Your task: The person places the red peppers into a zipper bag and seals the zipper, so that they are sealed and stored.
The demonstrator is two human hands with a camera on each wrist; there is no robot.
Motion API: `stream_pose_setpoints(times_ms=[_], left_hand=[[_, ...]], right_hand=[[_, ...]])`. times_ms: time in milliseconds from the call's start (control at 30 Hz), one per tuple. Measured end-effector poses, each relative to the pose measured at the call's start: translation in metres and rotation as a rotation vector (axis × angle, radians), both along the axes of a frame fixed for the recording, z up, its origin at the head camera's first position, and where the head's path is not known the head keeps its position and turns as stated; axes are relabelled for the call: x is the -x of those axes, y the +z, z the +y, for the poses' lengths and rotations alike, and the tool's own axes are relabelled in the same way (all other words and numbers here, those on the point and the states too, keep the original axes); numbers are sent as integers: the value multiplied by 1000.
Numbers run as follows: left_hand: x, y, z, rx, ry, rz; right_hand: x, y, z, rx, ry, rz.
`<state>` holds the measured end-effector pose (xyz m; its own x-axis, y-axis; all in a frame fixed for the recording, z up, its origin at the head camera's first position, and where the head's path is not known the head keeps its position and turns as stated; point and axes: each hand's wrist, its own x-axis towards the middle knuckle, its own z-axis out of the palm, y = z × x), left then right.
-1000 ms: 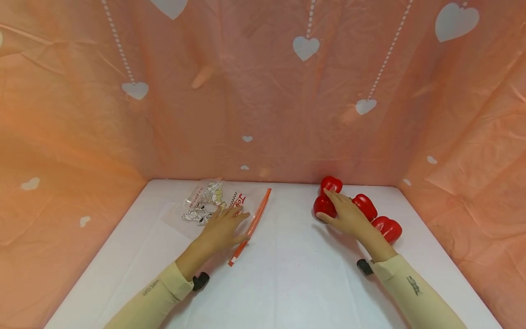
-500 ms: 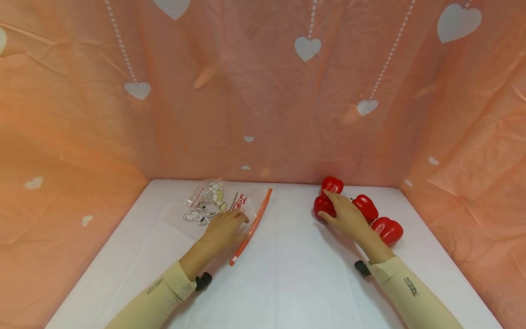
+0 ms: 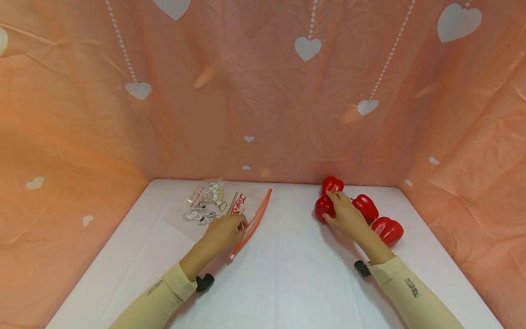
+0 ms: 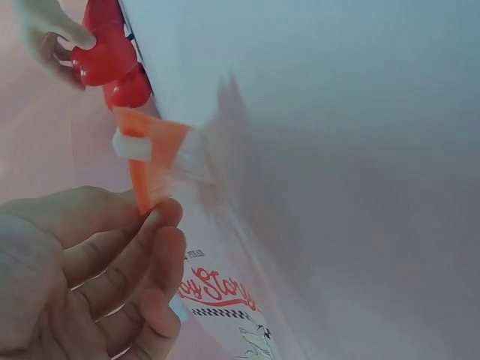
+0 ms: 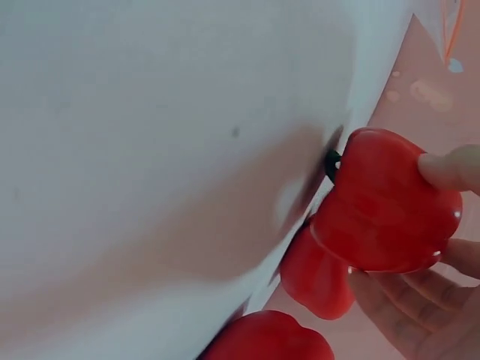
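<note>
A clear zip bag (image 3: 211,194) with cartoon figures and red lettering lies flat at the table's back left. My left hand (image 3: 225,230) pinches its orange zip edge (image 4: 142,180) between thumb and fingers, near the white slider (image 4: 133,147). On the right, my right hand (image 3: 349,217) grips a red bell pepper (image 5: 390,202), thumb on one side and fingers curled on the other. The pepper's dark green stem (image 5: 331,165) points toward the tabletop. Beside it are three more red peppers: one behind (image 3: 332,184), one to the right (image 3: 365,207) and one nearer the wrist (image 3: 388,230).
The white table (image 3: 283,283) is enclosed by an orange curtain (image 3: 263,114) with white hearts at the back and sides. Black cameras are strapped under both wrists, such as the left camera (image 3: 204,283).
My left fingers have curled in from a spread pose and now pinch the bag's zip edge, which bends slightly. My right fingers have closed further round the front pepper, which shifts very slightly.
</note>
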<state>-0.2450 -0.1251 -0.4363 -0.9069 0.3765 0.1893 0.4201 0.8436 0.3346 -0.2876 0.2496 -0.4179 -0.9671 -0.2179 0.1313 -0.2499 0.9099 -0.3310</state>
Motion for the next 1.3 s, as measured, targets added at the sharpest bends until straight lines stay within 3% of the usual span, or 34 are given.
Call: stream_pose_setpoints(times_ms=[133, 367, 633, 967, 1300], left_hand=[[-1, 2, 1, -63, 43, -58], [-1, 5, 2, -142, 65, -63], [2, 7, -1, -203, 52, -47], [7, 9, -7, -246, 17, -45], [6, 13, -7, -242, 29, -42]], right_hand=[[-2, 3, 0, 22, -16, -36], [-6, 6, 0, 71, -19, -86], [-14, 7, -10, 28, 27, 27], [-21, 8, -30, 256, 70, -42], [-21, 5, -51, 364, 139, -32]])
